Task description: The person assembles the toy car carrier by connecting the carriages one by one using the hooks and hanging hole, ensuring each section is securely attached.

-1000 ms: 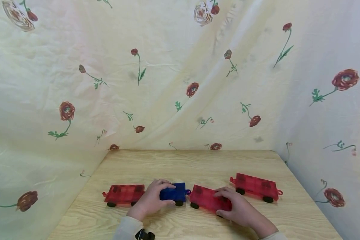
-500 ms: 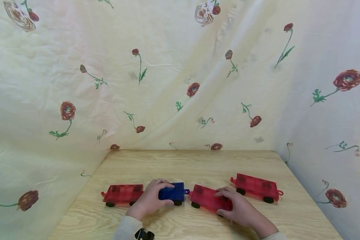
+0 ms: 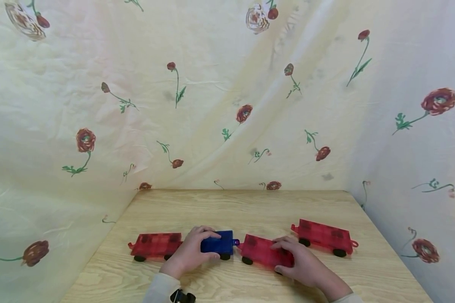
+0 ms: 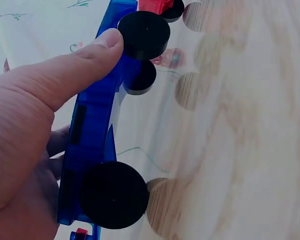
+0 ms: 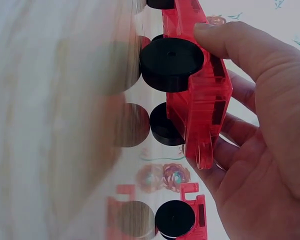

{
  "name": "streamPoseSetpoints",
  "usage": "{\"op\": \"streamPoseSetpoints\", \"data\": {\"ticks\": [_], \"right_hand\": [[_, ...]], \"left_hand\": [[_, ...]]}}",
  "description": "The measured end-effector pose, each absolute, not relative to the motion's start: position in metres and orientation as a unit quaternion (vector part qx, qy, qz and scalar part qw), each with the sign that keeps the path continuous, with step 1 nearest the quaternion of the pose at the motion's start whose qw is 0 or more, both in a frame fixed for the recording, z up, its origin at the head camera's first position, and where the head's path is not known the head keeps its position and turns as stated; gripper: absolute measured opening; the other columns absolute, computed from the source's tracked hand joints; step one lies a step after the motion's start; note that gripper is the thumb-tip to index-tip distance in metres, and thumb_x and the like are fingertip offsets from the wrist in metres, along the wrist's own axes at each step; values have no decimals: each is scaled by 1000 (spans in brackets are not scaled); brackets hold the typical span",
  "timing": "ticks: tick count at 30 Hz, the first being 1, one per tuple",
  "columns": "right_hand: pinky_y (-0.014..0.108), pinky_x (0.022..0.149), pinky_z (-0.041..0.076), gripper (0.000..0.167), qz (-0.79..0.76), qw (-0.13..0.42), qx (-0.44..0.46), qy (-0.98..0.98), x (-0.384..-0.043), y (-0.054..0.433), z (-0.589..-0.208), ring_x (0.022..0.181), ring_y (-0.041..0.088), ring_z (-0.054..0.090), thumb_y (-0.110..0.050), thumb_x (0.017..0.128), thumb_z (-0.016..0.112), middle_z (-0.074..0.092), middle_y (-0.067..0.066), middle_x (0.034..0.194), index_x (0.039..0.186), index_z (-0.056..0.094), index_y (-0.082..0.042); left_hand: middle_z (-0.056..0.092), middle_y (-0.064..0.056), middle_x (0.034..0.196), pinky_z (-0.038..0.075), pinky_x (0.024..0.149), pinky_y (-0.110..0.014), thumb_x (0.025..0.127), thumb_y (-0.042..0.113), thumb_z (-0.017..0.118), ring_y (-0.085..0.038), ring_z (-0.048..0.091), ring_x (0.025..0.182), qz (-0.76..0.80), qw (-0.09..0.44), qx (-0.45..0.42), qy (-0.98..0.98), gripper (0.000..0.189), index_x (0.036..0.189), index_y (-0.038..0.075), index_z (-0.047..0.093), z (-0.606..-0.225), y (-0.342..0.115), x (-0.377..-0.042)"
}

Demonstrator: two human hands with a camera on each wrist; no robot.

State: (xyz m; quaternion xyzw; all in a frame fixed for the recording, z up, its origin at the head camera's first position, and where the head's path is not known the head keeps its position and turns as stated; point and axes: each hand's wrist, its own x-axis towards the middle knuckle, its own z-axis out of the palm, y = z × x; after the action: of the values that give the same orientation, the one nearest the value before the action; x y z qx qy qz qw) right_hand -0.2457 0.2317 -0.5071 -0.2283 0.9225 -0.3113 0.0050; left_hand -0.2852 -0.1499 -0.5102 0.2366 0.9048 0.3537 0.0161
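My left hand (image 3: pixel 191 251) grips a blue toy train car (image 3: pixel 223 244) by its sides, thumb in front and fingers behind. In the left wrist view, the thumb presses the blue side above black wheels. My right hand (image 3: pixel 297 261) holds a translucent red train car (image 3: pixel 258 248) the same way, its right end partly covered. Between the two cars, the red hook (image 3: pixel 240 246) overlaps the blue ring; whether it sits inside cannot be told. Left of the blue car stands another red car (image 3: pixel 159 244), its right end behind my left hand. Red shows at a blue coupling (image 4: pixel 83 234) there.
A separate red car (image 3: pixel 323 235), with a hook and a ring at its ends, stands angled at the right, behind my right hand. All this is on a wooden table (image 3: pixel 235 206). Flower-print cloth (image 3: pixel 212 92) hangs around the back and sides.
The blue car and the left red car have shifted slightly left. Half a second ago the right-hand red car's hook lay beside the blue ring; now it overlaps it. Both grips stay the same.
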Motion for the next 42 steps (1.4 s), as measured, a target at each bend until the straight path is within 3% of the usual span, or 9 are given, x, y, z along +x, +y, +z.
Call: {"op": "streamPoseSetpoints", "data": {"ticks": [10,23,30,42], "right_hand": [[55,105,49,43,-323,19,-228,918,-247,233,-509,138,27,50,-43,89,85,56,-10,143,127,71,-31],[54,103,50,39,-337,10,-206,918,-248,239,-506,136,29,51,-46,87,86,56,-11,139,122,73,-34],[55,104,49,39,-340,11,-207,917,-248,240,-507,139,32,49,-45,87,86,57,-11,139,121,73,-33],[62,108,44,41,-352,19,-201,914,-247,240,-505,147,44,39,-41,86,87,56,0,147,123,72,-30]], "left_hand": [[54,9,142,45,106,-59,85,43,86,-27,47,134,328,22,244,912,49,131,36,71,-507,-152,-283],[53,11,146,44,110,-58,84,47,85,-29,44,143,328,38,229,916,48,130,43,70,-508,-159,-285],[54,9,146,44,110,-59,83,47,86,-31,43,143,329,35,232,915,49,129,42,70,-508,-161,-286],[52,11,148,43,110,-60,83,51,85,-32,40,146,329,40,226,916,49,129,42,70,-511,-160,-287]]}}
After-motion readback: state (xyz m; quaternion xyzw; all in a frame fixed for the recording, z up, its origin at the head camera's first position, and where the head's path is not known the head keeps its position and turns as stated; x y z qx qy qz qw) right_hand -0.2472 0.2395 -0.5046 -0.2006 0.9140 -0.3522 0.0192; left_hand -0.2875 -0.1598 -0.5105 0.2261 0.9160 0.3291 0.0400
